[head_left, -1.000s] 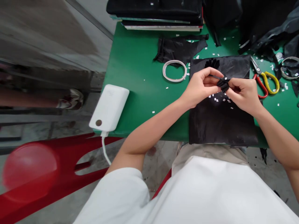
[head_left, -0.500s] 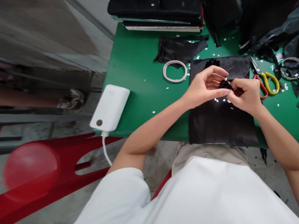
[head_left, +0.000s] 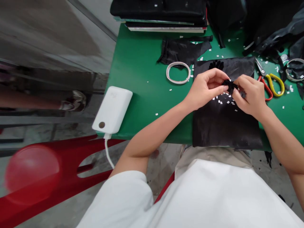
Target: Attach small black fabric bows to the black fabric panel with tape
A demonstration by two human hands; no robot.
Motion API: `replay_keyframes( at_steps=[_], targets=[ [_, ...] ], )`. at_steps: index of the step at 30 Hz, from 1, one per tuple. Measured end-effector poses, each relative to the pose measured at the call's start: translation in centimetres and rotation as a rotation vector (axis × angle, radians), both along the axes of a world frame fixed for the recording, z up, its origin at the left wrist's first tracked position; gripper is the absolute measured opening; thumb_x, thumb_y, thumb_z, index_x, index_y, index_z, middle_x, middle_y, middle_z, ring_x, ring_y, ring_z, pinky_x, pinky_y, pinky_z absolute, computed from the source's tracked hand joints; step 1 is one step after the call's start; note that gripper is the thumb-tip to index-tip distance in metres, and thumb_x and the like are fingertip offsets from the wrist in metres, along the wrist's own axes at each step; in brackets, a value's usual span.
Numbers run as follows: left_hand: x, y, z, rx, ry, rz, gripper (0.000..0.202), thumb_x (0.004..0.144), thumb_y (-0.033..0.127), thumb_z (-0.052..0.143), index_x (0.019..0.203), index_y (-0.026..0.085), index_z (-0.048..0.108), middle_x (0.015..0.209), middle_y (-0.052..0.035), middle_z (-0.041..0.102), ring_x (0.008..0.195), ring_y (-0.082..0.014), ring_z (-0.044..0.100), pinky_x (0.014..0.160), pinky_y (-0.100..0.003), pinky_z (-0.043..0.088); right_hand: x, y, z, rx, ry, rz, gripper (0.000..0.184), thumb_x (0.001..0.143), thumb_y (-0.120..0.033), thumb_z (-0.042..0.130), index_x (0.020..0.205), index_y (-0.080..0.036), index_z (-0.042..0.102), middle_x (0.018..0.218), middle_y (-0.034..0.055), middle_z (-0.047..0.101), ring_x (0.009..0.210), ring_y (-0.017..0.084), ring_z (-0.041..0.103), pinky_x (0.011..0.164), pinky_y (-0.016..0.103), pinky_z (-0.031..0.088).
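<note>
Between my hands is a small black fabric flower [head_left: 229, 85] with gathered, folded petals. My left hand [head_left: 206, 87] pinches its left side between thumb and fingers. On the other side, the thumb and bent fingers of my right hand [head_left: 250, 94] are closed on it too. Both hands are over a black cloth-covered sheet [head_left: 225, 126] scattered with tiny white bits. Another black petalled piece [head_left: 216, 65] lies at the sheet's far edge, partly behind my left hand. Scissors [head_left: 275, 85] with red and yellow handles lie just right of my right hand.
A roll of tape [head_left: 168, 73] sits left of the sheet, near a black fabric scrap [head_left: 178, 50]. A white power bank [head_left: 112, 109] with a cable rests at the table's left corner. Stacked books [head_left: 166, 29] and dark cloth [head_left: 268, 22] occupy the back. A second tape roll [head_left: 288, 75] lies right.
My fingers have shifted around the black flower, so more of it shows. My right hand's fingers have straightened somewhat and my left thumb has drawn back slightly.
</note>
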State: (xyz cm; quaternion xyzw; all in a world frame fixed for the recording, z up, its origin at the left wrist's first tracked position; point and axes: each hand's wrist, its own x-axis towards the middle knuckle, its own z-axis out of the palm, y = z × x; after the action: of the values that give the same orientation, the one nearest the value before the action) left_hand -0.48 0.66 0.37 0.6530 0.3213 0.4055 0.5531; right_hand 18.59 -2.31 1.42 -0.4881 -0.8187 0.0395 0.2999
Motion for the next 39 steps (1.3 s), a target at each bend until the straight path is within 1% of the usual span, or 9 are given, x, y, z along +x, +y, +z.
replay_keyframes(
  at_steps=[6, 9, 13, 17, 20, 22, 26, 31, 39],
  targets=[
    [0.1, 0.1, -0.3, -0.054, -0.023, 0.002, 0.039, 0.081, 0.053, 0.074, 0.096, 0.021, 0.059, 0.092, 0.0002, 0.073, 0.089, -0.0151, 0.074, 0.08, -0.031, 0.064, -0.1, 0.1, -0.3, -0.008, 0.038, -0.014, 0.008, 0.093, -0.026, 0.049, 0.088, -0.024, 0.055, 0.075, 0.0036, 0.06, 0.067, 0.019, 0.057, 0.061, 0.034, 0.042],
    [0.1, 0.0, -0.3, -0.074, -0.043, -0.005, 0.041, 0.078, 0.054, 0.076, 0.095, 0.021, 0.058, 0.091, 0.0007, 0.073, 0.089, -0.0154, 0.074, 0.081, -0.032, 0.064, -0.1, 0.2, -0.3, -0.005, 0.089, 0.02, 0.011, 0.094, -0.027, 0.049, 0.085, -0.024, 0.055, 0.071, 0.0026, 0.059, 0.064, 0.017, 0.056, 0.059, 0.033, 0.041],
    [0.0, 0.0, -0.3, -0.087, -0.028, -0.029, 0.036, 0.081, 0.049, 0.075, 0.097, 0.021, 0.059, 0.095, -0.0004, 0.073, 0.092, -0.0168, 0.074, 0.083, -0.033, 0.064, -0.1, 0.2, -0.1, 0.009, 0.122, 0.046, 0.02, 0.096, -0.026, 0.046, 0.077, -0.023, 0.052, 0.065, 0.0011, 0.053, 0.058, 0.015, 0.051, 0.057, 0.032, 0.038],
    [-0.2, 0.0, -0.1, -0.036, 0.031, -0.024, 0.034, 0.084, 0.044, 0.073, 0.105, 0.021, 0.06, 0.105, -0.0033, 0.072, 0.104, -0.0197, 0.072, 0.089, -0.035, 0.063, 0.0, -0.1, 0.3, 0.009, 0.043, -0.026, 0.025, 0.097, -0.029, 0.041, 0.079, -0.024, 0.057, 0.065, 0.0026, 0.054, 0.059, 0.016, 0.052, 0.057, 0.032, 0.039],
    [-0.2, -0.1, 0.2, 0.008, 0.049, -0.018, 0.036, 0.084, 0.045, 0.072, 0.11, 0.023, 0.061, 0.114, -0.0038, 0.071, 0.116, -0.0215, 0.068, 0.093, -0.035, 0.062, 0.2, -0.2, 0.3, 0.034, -0.053, -0.07, 0.031, 0.099, -0.034, 0.037, 0.08, -0.024, 0.06, 0.065, 0.0041, 0.055, 0.06, 0.018, 0.054, 0.057, 0.033, 0.041],
    [-0.2, -0.1, 0.4, 0.022, 0.047, -0.008, 0.036, 0.084, 0.047, 0.071, 0.111, 0.025, 0.062, 0.115, -0.0027, 0.071, 0.117, -0.0215, 0.067, 0.093, -0.035, 0.062, 0.5, -0.1, 0.0, 0.072, -0.113, -0.08, 0.034, 0.1, -0.036, 0.036, 0.078, -0.024, 0.06, 0.064, 0.0049, 0.056, 0.062, 0.018, 0.055, 0.058, 0.034, 0.041],
    [-0.1, 0.0, 0.4, 0.054, 0.067, 0.037, 0.036, 0.084, 0.047, 0.07, 0.112, 0.026, 0.063, 0.115, -0.0022, 0.071, 0.114, -0.0217, 0.069, 0.091, -0.036, 0.063, 0.9, 0.1, -0.7, 0.106, -0.19, -0.084, 0.034, 0.1, -0.041, 0.04, 0.081, -0.024, 0.063, 0.069, 0.0062, 0.06, 0.067, 0.021, 0.057, 0.06, 0.035, 0.041],
    [-0.2, 0.1, 0.4, 0.058, 0.053, 0.038, 0.031, 0.084, 0.041, 0.069, 0.111, 0.026, 0.063, 0.117, -0.0016, 0.07, 0.114, -0.0216, 0.068, 0.097, -0.04, 0.061, 1.2, 0.2, -0.8, 0.065, -0.154, -0.079, 0.026, 0.098, -0.045, 0.046, 0.093, -0.026, 0.064, 0.075, 0.007, 0.064, 0.073, 0.023, 0.059, 0.062, 0.037, 0.041],
    [-0.2, 0.3, 0.5, 0.079, 0.114, 0.079, 0.035, 0.083, 0.033, 0.069, 0.115, 0.025, 0.06, 0.126, -0.0045, 0.065, 0.13, -0.0255, 0.058, 0.106, -0.044, 0.055, 1.0, 0.3, -0.5, 0.075, -0.17, -0.107, 0.031, 0.093, -0.051, 0.052, 0.102, -0.025, 0.065, 0.079, 0.0073, 0.066, 0.08, 0.026, 0.063, 0.065, 0.037, 0.046]
  ],
)
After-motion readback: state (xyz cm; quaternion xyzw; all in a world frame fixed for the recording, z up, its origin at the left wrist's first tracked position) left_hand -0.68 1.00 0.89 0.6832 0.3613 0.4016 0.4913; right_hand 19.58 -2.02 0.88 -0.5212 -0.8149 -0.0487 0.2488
